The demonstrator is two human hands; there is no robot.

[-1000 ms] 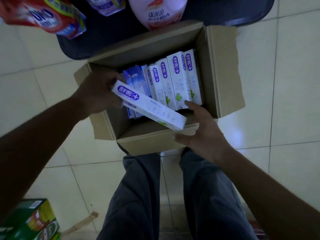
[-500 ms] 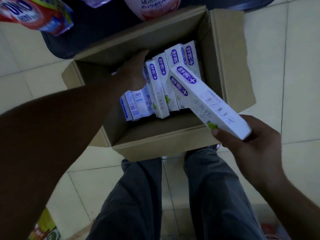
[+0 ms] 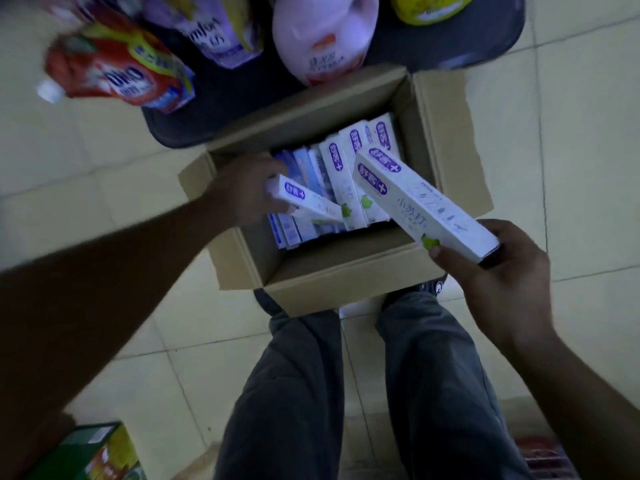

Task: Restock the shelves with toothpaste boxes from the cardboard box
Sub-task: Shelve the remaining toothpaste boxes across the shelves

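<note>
On the tiled floor (image 3: 588,150), just ahead of the person's dark trouser legs (image 3: 346,393), an open cardboard box (image 3: 346,285) is seen from above with its flaps folded outward. Inside it, a row of toothpaste boxes (image 3: 341,183) is stood on end: white ones with purple logos toward the right, bluish ones toward the left.

A white toothpaste box (image 3: 424,202) is gripped at its near end by the right hand (image 3: 498,271), with the thumb pressed on the side by the green mark. This carton is held tilted, its far end raised over the packed row and its near end out past the cardboard box's front right corner.

A second white carton (image 3: 308,200) is clasped at its far end by the left hand (image 3: 242,192), which is reached into the left part of the cardboard box. That carton is angled across the bluish packs; whether it is lifted clear of them cannot be told.

Beyond the cardboard box, a dark tray-like base (image 3: 221,109) is loaded with a red pouch (image 3: 114,74), a purple pouch (image 3: 214,32), a pink bottle (image 3: 322,39) and a yellow item (image 3: 429,6), all blurred. At the lower left corner, a green package (image 3: 93,452) is partly visible on the floor.
</note>
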